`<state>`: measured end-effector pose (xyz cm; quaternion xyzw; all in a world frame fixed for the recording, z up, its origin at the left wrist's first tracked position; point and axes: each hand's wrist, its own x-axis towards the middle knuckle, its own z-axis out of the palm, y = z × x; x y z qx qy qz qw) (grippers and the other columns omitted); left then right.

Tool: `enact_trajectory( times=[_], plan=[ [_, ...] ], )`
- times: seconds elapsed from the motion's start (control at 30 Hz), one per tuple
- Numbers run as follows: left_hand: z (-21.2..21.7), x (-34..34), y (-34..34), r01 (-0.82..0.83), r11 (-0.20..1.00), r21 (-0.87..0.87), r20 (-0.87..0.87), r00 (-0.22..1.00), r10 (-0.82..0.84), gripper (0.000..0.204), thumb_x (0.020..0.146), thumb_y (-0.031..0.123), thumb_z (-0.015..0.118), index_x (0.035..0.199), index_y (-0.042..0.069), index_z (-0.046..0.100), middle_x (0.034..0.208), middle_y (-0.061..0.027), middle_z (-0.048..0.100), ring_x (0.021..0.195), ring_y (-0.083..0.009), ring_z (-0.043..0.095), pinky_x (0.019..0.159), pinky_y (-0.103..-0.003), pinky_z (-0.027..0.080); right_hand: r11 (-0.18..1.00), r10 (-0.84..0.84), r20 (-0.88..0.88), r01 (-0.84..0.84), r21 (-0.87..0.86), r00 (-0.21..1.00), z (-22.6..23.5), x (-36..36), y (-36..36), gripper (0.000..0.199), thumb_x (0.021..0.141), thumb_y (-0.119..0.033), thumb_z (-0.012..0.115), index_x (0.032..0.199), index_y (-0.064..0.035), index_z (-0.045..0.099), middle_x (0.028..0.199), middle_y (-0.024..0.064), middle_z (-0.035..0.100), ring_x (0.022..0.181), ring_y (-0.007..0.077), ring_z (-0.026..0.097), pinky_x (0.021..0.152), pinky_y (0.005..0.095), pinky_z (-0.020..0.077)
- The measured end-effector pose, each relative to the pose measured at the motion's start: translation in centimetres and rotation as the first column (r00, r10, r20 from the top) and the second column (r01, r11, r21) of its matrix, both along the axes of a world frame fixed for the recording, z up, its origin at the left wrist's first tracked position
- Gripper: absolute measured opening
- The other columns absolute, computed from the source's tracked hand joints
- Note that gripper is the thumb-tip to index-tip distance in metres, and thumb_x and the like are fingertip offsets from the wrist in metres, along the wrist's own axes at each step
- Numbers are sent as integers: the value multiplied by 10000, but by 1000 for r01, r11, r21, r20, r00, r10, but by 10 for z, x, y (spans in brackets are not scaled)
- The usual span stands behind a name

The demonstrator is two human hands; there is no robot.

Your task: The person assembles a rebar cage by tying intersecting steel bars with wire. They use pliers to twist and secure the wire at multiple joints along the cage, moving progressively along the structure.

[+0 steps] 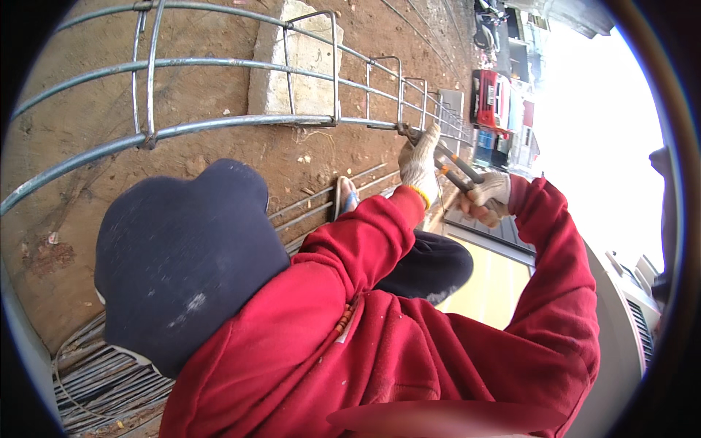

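A long steel rebar cage (219, 123), made of lengthwise bars and rectangular stirrups (401, 95), runs across the upper part of the view. My left hand (419, 166), in a whitish knit glove with a yellow cuff, is closed against its near bar at a stirrup. What those fingers grip is hidden. My right hand (489, 197), also gloved but with bare fingertips showing, wraps around the ends of long-handled pincers (458, 179) with orange bands. Their handles slant up toward my left hand, and the jaws are partly concealed at the bar.
A pale concrete block (310, 80) lies on brown dirt beneath the cage. My knee in dark trousers (190, 248) and a sandalled foot (345, 197) are close by. Loose steel rods (109, 379) lie at lower left; a red vehicle (488, 101) stands farther off.
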<state>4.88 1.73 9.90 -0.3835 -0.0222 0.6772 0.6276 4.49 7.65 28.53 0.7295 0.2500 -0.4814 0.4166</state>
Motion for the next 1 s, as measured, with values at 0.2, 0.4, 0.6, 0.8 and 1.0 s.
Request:
enact_trajectory(
  times=[0.2,0.4,0.6,0.8,1.0],
  plan=[
    [-28,40,-1,283,958,47,-295,920,-258,361,833,465,767,957,143,660,812,13,683,771,-120,610,755,-291,466,903,371,141,-392,175,918,-33,94,25,225,831,-248,797,869,-56,686,641,73,623,547,168,614,491,332,510],
    [-73,60,-12,410,842,-351,-774,378,-507,679,865,659,599,1230,87,595,1002,-71,671,920,-233,632,868,-397,473,650,656,23,-581,490,754,-84,149,37,239,857,-226,752,989,-34,697,765,60,698,626,153,689,543,299,570],
    [-134,83,-16,-19,801,-598,-801,14,-598,354,979,402,546,1106,80,619,1031,-157,679,937,-335,657,832,-432,501,533,772,-11,-637,557,636,-170,195,83,228,863,-233,730,1008,-62,694,729,55,680,550,142,629,530,294,518],
    [-194,87,0,-65,908,-413,-889,-189,-418,282,993,295,529,1075,69,675,1028,-160,677,961,-353,644,837,-415,500,392,899,-183,-546,740,398,-264,248,107,325,835,-341,736,1027,-80,707,760,128,670,687,216,630,680,355,497],
    [-197,85,5,80,971,-224,-838,-524,-150,226,997,198,503,1072,70,674,1005,-104,684,917,-250,624,826,-361,497,250,960,-154,-473,845,233,-311,250,123,570,866,-277,730,1364,-96,520,1076,158,688,934,212,675,797,343,528]
  ],
)
